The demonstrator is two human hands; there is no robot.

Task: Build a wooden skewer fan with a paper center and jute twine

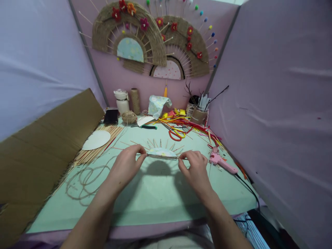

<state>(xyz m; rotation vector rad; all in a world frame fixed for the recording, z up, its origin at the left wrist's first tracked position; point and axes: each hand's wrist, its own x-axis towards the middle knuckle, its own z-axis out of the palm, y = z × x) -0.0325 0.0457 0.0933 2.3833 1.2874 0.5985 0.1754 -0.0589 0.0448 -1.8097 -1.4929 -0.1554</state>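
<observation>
Above the table, a small half-round fan (161, 152) with a pale blue patterned face and thin sticks radiating from its curved edge is held between my hands. My left hand (129, 162) pinches the left end of its straight lower edge between thumb and finger. At the right end, my right hand (193, 167) pinches the same edge. Jute twine (86, 176) lies in loose loops beside my left forearm, and a strand runs toward the fan. Its shadow falls on the green tablecloth just below.
Right of my right hand lies a pink glue gun (223, 162) with a black cord. Red-handled scissors (175, 135), pliers (149, 127) and coloured pipe cleaners lie behind. A cardboard sheet (52, 145) stands left, near thin sticks (88, 155) and a white oval (96, 139). Finished fans hang on the back wall.
</observation>
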